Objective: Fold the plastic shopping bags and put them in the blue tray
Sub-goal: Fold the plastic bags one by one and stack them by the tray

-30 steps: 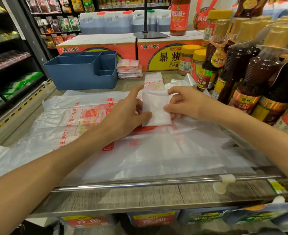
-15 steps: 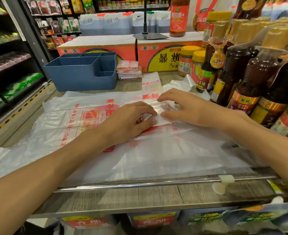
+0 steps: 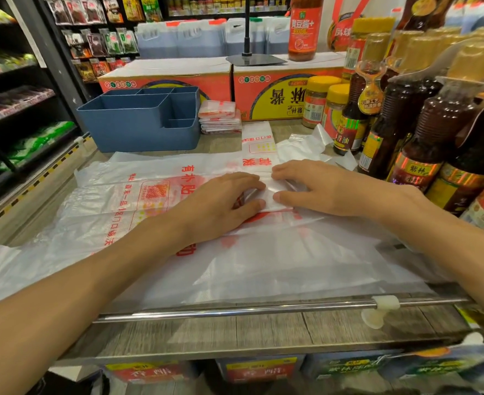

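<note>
Since half a second ago the two hands have barely shifted: both stay pressed flat on the small folded bag (image 3: 275,195) at the centre of the worktop (image 3: 263,329), where a second ago the white packet stood lifted between them. The left hand (image 3: 223,206) lies palm down, its fingers (image 3: 249,183) stretched out and loosely together over the packet's left edge, the thumb tucked against its near corner. The right hand (image 3: 329,189) lies flat too, fingers (image 3: 283,169) extended toward 9 o'clock so that the tips nearly meet those of the left hand. Neither hand closes round anything; they only press down. How many folds the packet has is hard to tell, as the hands cover most of it.

Under the packet a large unfolded plastic bag (image 3: 121,212) with red print spreads over the worktop toward 6 and 9 o'clock. At 11 o'clock stands the blue tray (image 3: 138,129), divided into compartments. Just beside its right wall, at 12 o'clock, rests a stack of folded bags (image 3: 220,118). A crumpled clear bag (image 3: 303,146) lies at 1 o'clock, next to the sauce bottles (image 3: 406,132) lined up along 2 to 3 o'clock.
</note>
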